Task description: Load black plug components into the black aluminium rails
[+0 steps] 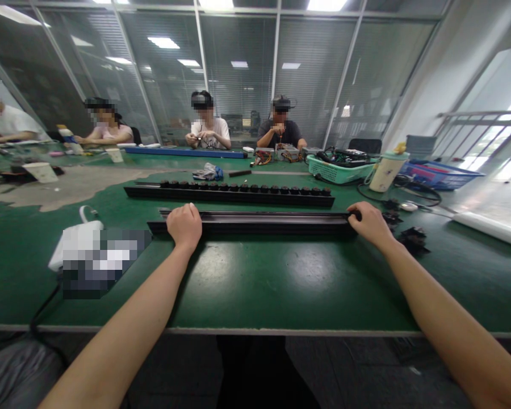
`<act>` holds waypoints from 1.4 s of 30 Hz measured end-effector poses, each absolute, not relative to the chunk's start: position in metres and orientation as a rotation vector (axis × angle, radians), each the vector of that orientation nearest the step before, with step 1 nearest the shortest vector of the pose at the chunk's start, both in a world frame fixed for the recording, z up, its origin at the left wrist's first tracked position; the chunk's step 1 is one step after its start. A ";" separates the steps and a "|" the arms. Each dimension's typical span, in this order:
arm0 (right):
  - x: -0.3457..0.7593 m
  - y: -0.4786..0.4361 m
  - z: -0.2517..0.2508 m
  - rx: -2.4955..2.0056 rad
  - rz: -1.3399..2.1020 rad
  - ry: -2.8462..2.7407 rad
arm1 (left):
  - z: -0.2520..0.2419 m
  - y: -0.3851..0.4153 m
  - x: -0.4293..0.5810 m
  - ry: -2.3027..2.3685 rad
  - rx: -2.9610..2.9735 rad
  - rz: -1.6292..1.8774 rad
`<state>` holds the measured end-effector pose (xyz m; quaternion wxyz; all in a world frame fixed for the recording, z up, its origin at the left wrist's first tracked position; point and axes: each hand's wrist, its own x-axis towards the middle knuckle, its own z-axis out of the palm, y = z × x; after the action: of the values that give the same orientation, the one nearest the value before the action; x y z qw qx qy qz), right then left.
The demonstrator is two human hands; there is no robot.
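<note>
A long black channel rail (272,227) lies crosswise on the green table in front of me. My left hand (184,227) is closed over the rail near its left end. At the other end, my right hand (368,220) has thumb and fingers curled in a pinch around a small dark part (355,216) at the rail's tip; its exact kind is hard to make out. Behind lies a second black rail (230,195), with a row of round black pieces (255,187) along it. Several loose black pieces (414,240) sit right of my right hand.
A green basket (340,170) of cables, a pale bottle (387,171) and a blue basket (445,175) stand at the right. On the left are a white box-shaped device (76,241) and a paper cup (41,172). Several people sit across the table (259,295).
</note>
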<state>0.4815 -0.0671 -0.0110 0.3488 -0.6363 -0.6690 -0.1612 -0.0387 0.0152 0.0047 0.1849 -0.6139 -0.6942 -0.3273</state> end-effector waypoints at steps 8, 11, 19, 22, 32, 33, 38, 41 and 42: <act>0.486 -0.065 -0.011 -1.631 -0.432 -1.739 | 0.005 0.015 -0.038 -1.967 -1.729 -0.902; 0.486 -0.064 -0.012 -1.631 -0.441 -1.734 | 0.005 0.015 -0.038 -1.965 -1.725 -0.897; 0.485 -0.064 -0.012 -1.633 -0.440 -1.715 | 0.004 0.016 -0.039 -1.950 -1.734 -0.906; 0.486 -0.064 -0.012 -1.649 -0.433 -1.699 | 0.004 0.016 -0.039 -1.952 -1.738 -0.912; 0.492 -0.065 -0.013 -1.729 -0.409 -1.605 | 0.005 0.014 -0.039 -1.939 -1.737 -0.939; 0.492 -0.065 -0.013 -1.734 -0.406 -1.597 | 0.005 0.014 -0.039 -1.939 -1.737 -0.945; 0.495 -0.066 -0.013 -1.780 -0.402 -1.575 | 0.004 0.015 -0.039 -1.965 -1.742 -0.940; 0.497 -0.065 -0.013 -1.794 -0.404 -1.570 | 0.004 0.015 -0.040 -1.972 -1.741 -0.935; 0.498 -0.065 -0.013 -1.793 -0.406 -1.565 | 0.004 0.015 -0.040 -1.969 -1.742 -0.932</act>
<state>0.4981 -0.0653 -0.0127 0.3557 -0.6941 -0.6058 -0.1573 -0.0396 0.0154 0.0041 0.1754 -0.6149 -0.6949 -0.3289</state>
